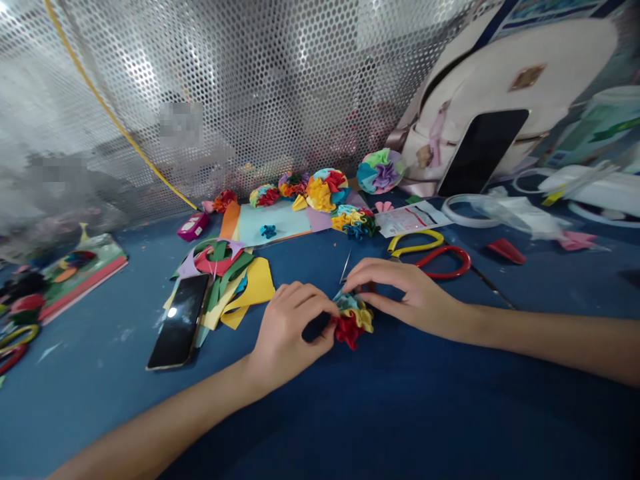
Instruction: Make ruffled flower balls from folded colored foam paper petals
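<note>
Fingers of L hand (295, 330) are pinched together on the ruffle (351, 321), thumb and index tips meeting at its L edge. R hand (417, 300) has thumb and index curved, w/ a gap btwn them farther back; tips are at the ruffle's upper edge, but can't tell if they're clamped on it. Ruffle is just below ctr of frame, btwn both hands: red at bottom, yellow at R, lt. blue on top. Needle (345, 267) sticks up by the R fingertips, tilted; its lower end is hard to see.

Scissors (465, 257) lie R of ctr, just beyond R hand, one yellow handle, one red. Red scrap (506, 251) is farther R.

L of ctr: phone (180, 323), face up, partly on the colored scraps (253, 283) (yellow, green, purple, red etc.). Purple box (193, 227) sits above them, w/ the lt. blue sheet (275, 220) to its R, small blue piece (269, 231) on top.

Upper ctr: row of multicolor flowers (327, 190) near the mesh (280, 87). Upper R: pale bag (510, 80), 2nd phone (483, 153) tilted against its front. Far L edge: more scissors (20, 337), yellow/red, on the blue table (115, 413).
</note>
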Demonstrator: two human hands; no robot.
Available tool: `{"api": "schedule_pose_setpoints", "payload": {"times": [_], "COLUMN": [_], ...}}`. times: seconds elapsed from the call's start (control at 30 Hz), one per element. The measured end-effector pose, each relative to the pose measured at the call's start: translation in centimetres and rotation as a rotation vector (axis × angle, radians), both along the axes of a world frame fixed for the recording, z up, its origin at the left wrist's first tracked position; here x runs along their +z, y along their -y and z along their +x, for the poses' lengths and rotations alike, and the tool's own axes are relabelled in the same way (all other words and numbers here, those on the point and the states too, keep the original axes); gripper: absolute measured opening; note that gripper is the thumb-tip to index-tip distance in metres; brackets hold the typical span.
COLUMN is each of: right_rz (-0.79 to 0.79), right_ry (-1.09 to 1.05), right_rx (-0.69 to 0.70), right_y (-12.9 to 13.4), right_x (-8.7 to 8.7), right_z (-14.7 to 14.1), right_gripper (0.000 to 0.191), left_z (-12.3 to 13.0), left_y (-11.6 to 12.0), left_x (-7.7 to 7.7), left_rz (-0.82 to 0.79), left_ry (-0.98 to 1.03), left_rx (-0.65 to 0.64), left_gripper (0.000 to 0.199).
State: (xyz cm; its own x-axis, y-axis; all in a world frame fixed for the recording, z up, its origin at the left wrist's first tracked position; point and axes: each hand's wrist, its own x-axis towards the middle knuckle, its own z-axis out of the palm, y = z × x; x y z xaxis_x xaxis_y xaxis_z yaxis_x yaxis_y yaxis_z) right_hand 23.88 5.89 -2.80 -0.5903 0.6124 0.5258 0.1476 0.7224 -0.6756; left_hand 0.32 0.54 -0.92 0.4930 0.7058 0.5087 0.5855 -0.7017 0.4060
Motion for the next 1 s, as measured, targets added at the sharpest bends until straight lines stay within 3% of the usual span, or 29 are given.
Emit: {"api": "schedule_pose_setpoints", "payload": {"times": [0.17,0.5,1.0], "right_rz": [0.016,-0.003,-0.011], "right_ry": [0.011,-0.005,-0.003], "right_rx": [0.014,0.01,0.008], "right_y": [0.1,0.3,0.4], "right_x": [0.0,-0.2,0.0], "right_z": [0.0,0.0,0.1], "right_gripper": [0.013,0.01,0.009], "left_z": [0.0,0.1,0.6], "left_y": [-0.3,-0.7,-1.8], "left_x": [-0.5,-0.8,-0.7], "left_rz": [-0.179,-0.304,-0.276], "left_ry": [0.148,0.248,0.225], "left_rx": [-0.032,-0.013,-0.019], "left_gripper": [0.02,0.023,0.017]}}
